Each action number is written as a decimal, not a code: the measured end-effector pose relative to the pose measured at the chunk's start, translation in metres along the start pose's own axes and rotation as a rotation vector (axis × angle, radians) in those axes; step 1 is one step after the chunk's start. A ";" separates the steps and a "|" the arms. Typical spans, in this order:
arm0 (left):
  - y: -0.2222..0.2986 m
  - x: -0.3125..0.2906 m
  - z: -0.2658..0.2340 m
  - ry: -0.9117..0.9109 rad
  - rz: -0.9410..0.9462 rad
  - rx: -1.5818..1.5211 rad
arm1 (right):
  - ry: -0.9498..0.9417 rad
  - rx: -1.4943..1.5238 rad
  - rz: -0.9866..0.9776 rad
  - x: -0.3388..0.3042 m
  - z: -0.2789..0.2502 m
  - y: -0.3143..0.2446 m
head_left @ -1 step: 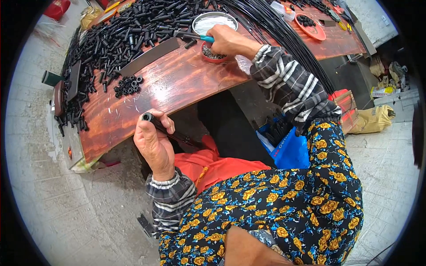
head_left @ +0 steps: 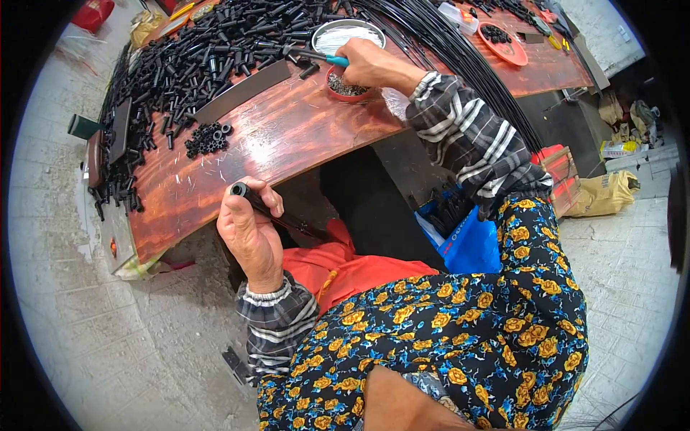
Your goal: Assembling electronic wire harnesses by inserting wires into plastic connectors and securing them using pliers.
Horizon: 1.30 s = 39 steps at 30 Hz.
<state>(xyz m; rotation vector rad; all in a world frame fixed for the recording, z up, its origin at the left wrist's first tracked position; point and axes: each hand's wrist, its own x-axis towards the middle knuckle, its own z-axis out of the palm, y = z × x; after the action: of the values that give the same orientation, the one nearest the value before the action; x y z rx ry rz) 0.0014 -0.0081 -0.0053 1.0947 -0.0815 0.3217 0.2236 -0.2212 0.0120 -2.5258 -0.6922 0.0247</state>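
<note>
Currently, my left fingers (head_left: 270, 197) hold a black tube (head_left: 244, 190) by the desk's near edge (head_left: 346, 151); my right fingers (head_left: 353, 54) grip a teal-handled tool (head_left: 336, 61).

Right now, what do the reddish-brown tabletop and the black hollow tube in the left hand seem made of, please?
The glossy reddish-brown tabletop looks like varnished wood or laminate: streaky grain, bright glare. The black hollow tube seems smooth plastic, dark with faint sheen; coated metal is possible.

Glossy red-brown table (head_left: 309, 126), and it's packed: black tubes (head_left: 213, 63) sprawl across the far left, a dark flat bar (head_left: 243, 92) fronts them, small black rings (head_left: 206, 141) cluster nearer, a red bowl (head_left: 346, 98) sits beside a round tin (head_left: 314, 42), long black rods (head_left: 460, 61) sweep rightward.
</note>
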 end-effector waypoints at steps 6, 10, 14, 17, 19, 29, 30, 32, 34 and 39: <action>0.001 -0.001 0.003 -0.013 -0.012 -0.017 | -0.020 0.116 0.042 -0.004 -0.012 0.012; -0.001 -0.003 0.005 -0.003 -0.018 -0.018 | -0.047 0.006 -0.016 -0.010 -0.011 0.001; -0.005 -0.004 0.005 -0.002 -0.024 -0.007 | -0.003 -0.108 -0.124 -0.010 0.009 -0.008; -0.005 -0.004 0.005 -0.003 -0.030 -0.006 | 0.070 -0.136 -0.206 -0.006 0.017 -0.006; -0.005 -0.004 0.004 -0.002 -0.032 -0.011 | 0.055 -0.137 -0.180 -0.004 0.013 -0.003; -0.008 -0.001 0.000 -0.005 -0.042 -0.038 | 0.055 0.126 0.000 -0.005 -0.008 0.016; -0.008 -0.001 0.001 -0.010 -0.044 -0.038 | 0.041 0.233 0.043 -0.007 -0.010 0.018; -0.007 -0.004 0.000 -0.004 -0.039 -0.035 | -0.009 0.451 0.102 -0.005 -0.007 0.018; -0.006 -0.005 0.001 -0.007 -0.036 -0.039 | 0.000 0.577 0.091 -0.009 -0.010 0.014; -0.005 -0.007 0.007 -0.046 -0.040 -0.051 | 0.078 0.842 0.013 -0.036 -0.025 -0.003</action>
<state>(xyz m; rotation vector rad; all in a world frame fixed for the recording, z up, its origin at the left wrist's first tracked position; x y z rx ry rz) -0.0032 -0.0183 -0.0077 1.0516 -0.1085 0.2572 0.1948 -0.2476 0.0308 -1.7114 -0.4893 0.1811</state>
